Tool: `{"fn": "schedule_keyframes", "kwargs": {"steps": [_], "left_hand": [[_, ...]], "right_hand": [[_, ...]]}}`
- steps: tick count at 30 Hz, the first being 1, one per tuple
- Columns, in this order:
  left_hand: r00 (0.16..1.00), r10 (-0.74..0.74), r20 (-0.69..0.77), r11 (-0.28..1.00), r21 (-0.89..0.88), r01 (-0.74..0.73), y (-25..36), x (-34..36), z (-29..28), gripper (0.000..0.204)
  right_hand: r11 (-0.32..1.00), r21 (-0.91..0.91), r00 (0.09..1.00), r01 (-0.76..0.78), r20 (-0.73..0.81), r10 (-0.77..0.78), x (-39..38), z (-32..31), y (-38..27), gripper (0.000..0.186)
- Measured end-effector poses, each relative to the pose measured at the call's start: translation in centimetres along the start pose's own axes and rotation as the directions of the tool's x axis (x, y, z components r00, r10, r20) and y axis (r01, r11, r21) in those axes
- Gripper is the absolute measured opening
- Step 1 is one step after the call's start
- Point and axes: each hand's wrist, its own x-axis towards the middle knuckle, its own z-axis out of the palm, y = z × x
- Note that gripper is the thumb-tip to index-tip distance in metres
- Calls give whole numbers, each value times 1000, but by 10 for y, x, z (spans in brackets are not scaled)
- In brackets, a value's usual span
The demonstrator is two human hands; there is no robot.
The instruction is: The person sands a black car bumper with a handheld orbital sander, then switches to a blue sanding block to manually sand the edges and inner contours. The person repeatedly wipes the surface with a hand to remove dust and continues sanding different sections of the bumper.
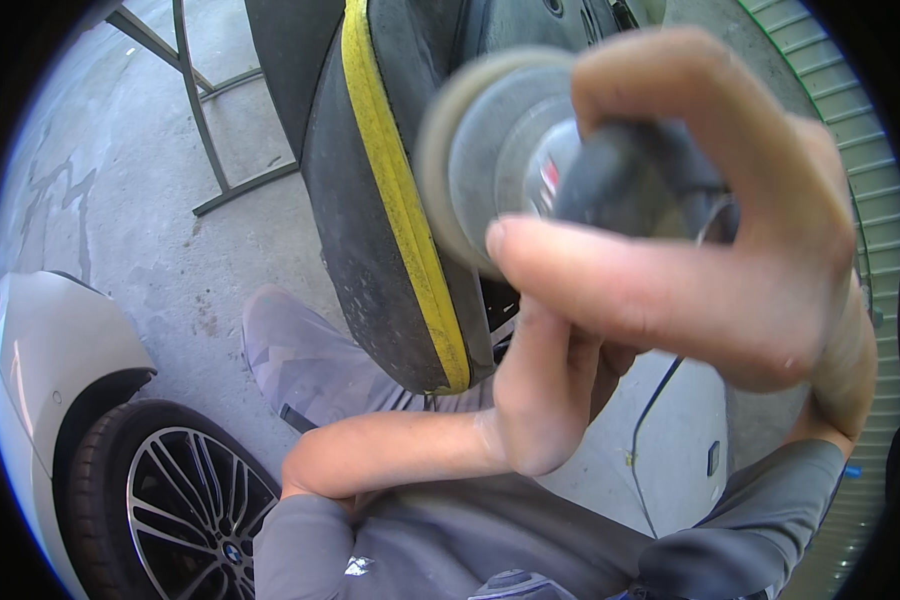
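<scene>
My right hand (710, 270) is wrapped round the dark body of a round-pad sander (620, 190), close in front of the camera and blurred. Its pale grey disc (500, 150) faces left, over a dark car bumper (345, 210). A yellow strip (390, 165) runs lengthwise along this bumper. Below the right hand is my left hand (545, 395), bent up at the wrist with its fingers curled. Those fingers are partly hidden behind the right hand, so what they hold does not show.
At the lower left stands a white car (55, 345) with a black-and-silver wheel (195, 510). A metal stand (205, 130) is at the upper left on the concrete floor (110, 230). A thin black cable (638, 430) hangs beneath my hands. Ribbed panelling (840, 85) lines the right side.
</scene>
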Motion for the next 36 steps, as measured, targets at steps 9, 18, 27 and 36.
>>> {"fn": "schedule_keyframes", "kwargs": {"steps": [9, 18, 27, 36], "left_hand": [[997, 82, 14, 992, -102, -80, 13, 2, 16, 74], [969, 193, 154, 977, -125, -174, 29, 17, 18, 85], [996, 52, -74, 995, -76, -58, 9, -5, 27, 84], [979, 153, 138, 982, 87, -166, 43, 32, 19, 83]], "right_hand": [[995, -31, 994, 95, -45, -97, 1, 4, 8, 47], [1000, -18, 998, 17, 56, -16, 14, -13, 7, 52], [1000, 8, 995, -13, 95, 13, 8, -6, -5, 51], [994, -76, 995, 77, 64, -72, 13, -14, 19, 49]]}}
